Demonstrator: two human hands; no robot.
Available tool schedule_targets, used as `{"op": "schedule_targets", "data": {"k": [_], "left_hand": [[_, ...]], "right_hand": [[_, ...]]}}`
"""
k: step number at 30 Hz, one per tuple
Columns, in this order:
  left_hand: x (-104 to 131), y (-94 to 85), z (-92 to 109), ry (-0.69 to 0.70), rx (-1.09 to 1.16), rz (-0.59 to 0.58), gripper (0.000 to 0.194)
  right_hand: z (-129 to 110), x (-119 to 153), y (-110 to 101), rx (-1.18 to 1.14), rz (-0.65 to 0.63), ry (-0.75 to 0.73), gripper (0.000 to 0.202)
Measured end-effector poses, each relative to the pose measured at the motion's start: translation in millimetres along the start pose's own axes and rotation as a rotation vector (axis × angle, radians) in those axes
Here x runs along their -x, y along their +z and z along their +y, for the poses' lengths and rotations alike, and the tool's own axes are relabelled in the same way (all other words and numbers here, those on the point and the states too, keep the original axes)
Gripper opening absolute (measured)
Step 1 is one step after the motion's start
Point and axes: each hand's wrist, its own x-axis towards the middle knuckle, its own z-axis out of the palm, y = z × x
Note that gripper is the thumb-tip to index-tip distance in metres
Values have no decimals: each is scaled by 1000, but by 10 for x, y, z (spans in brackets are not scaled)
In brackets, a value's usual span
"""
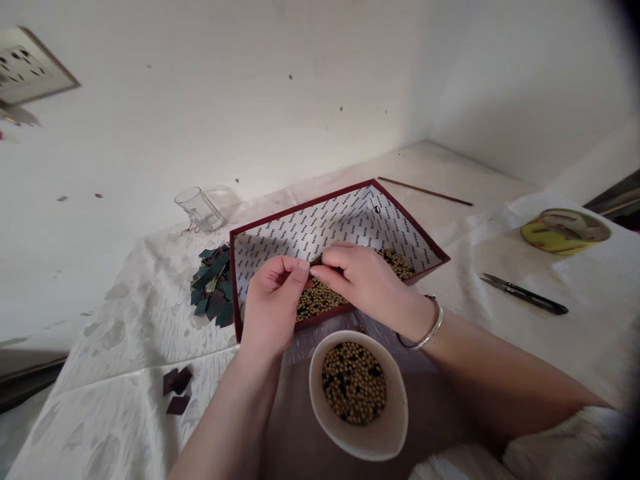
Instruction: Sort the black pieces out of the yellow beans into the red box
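My left hand (274, 303) and my right hand (364, 277) meet over a dark red box (303, 211) lined with white printed paper. Both pinch with thumb and forefinger, fingertips almost touching. A sliver of something dark shows between them, too small to name. Below the fingers, small round golden and black bead-like pieces (320, 301) lie along the near side of the box. Closer to me, between my forearms, a white paper cup (399, 413) holds more of the same pieces. A bracelet circles my right wrist.
Dark green and brown flat squares (214, 283) are heaped left of the box, with several brown squares (178, 404) nearer. A clear glass (201, 210) stands behind the heap. Rightward lie a thin stick (425, 191), black-handled tweezers or snips (525, 293) and a yellow tape roll (543, 237).
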Motion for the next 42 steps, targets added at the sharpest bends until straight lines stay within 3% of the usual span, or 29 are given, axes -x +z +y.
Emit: {"op": "schedule_targets", "data": {"k": [7, 12, 29, 38, 42], "left_hand": [[0, -6, -1, -28, 43, -38, 14], [0, 2, 18, -58, 89, -60, 14], [-19, -10, 26, -108, 206, -75, 14], [-35, -19, 47, -164, 271, -75, 17], [-34, -20, 41, -155, 266, -89, 17]], "right_hand": [[49, -46, 9, -126, 93, 82, 38], [50, -22, 28, -168, 216, -30, 31], [44, 55, 77, -28, 311, -251, 11], [38, 97, 111, 79, 438, -278, 20], [23, 106, 114, 157, 425, -286, 20]]}}
